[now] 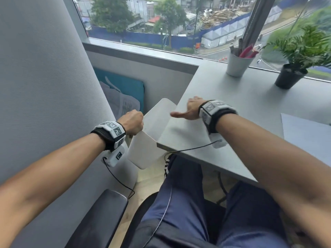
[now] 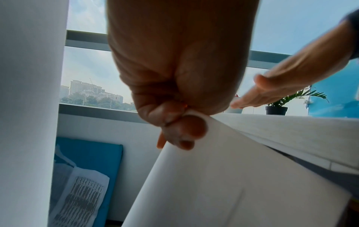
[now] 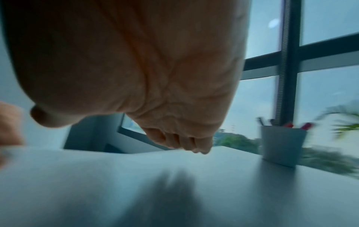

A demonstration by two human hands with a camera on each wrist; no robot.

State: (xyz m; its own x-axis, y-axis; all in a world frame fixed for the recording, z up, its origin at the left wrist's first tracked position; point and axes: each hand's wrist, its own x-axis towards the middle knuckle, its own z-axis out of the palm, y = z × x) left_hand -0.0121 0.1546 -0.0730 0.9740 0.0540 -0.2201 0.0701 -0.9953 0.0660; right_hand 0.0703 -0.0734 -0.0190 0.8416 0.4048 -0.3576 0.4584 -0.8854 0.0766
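A large white sheet [image 1: 152, 133] hangs off the left edge of the grey desk [image 1: 241, 108] and curls downward. My left hand [image 1: 132, 122] grips its outer edge beside the desk; in the left wrist view the fingers [image 2: 174, 132] pinch the sheet [image 2: 223, 176] from above. My right hand [image 1: 188, 110] lies flat and open on the part of the sheet that rests on the desk, thumb pointing left. The right wrist view shows its straight fingers [image 3: 184, 142] against the pale surface [image 3: 97, 176].
A white cup [image 1: 237, 63] with pens and a potted plant [image 1: 293, 68] stand at the window side of the desk. Another sheet [image 1: 308, 135] lies at the right. A grey partition [image 1: 44, 86] rises on the left; a teal board [image 1: 129, 86] leans below.
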